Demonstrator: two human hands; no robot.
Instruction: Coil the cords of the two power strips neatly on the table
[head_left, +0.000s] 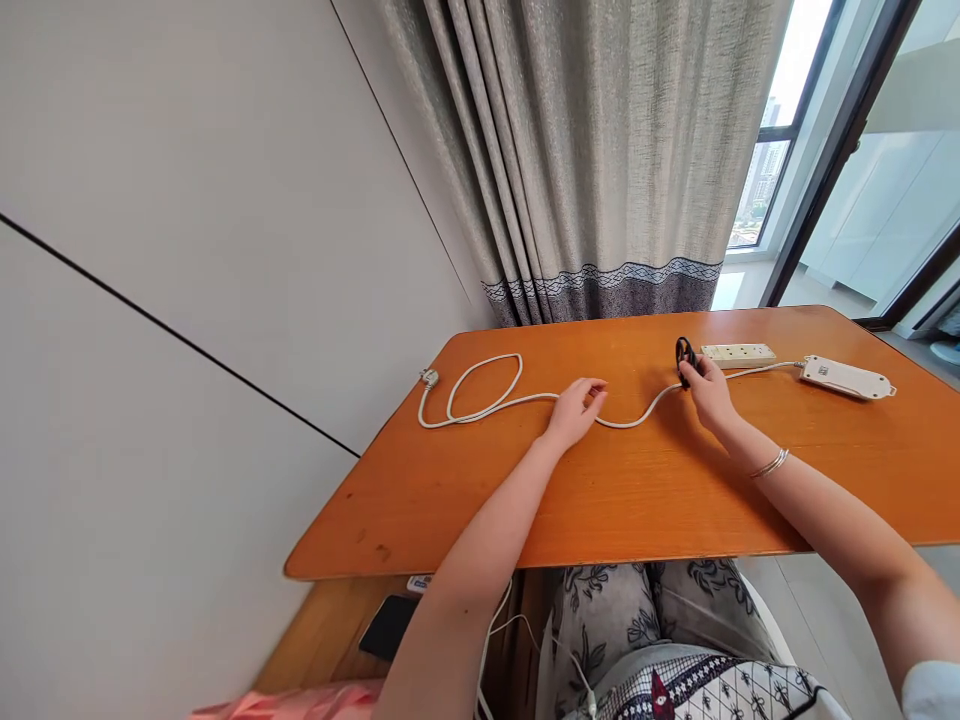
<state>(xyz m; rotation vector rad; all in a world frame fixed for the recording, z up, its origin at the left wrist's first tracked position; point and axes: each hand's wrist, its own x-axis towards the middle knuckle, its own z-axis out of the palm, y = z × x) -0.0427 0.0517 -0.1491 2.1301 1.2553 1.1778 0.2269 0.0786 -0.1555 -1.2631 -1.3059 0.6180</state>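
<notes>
My right hand (709, 390) grips a small bundle of black cable (683, 358) between thumb and fingers, just above the table. Loosely curled, with a gap between thumb and fingers, my left hand (576, 412) rests by the white power cord (499, 405) and covers part of it; nothing shows in its grasp. The cord loops on the left side, where its plug (430, 378) lies near the table edge. At its other end, on the right, is a white power strip (847, 378) whose sockets do not show. A second power strip (739, 355) lies sockets up behind my right hand.
The orange wooden table (645, 490) has rounded corners and meets a pale wall (187, 400) on the left. Grey curtains (622, 150) hang behind it. Below the front edge, a dark flat object (388, 627) and white cables (529, 625) are visible beside my legs.
</notes>
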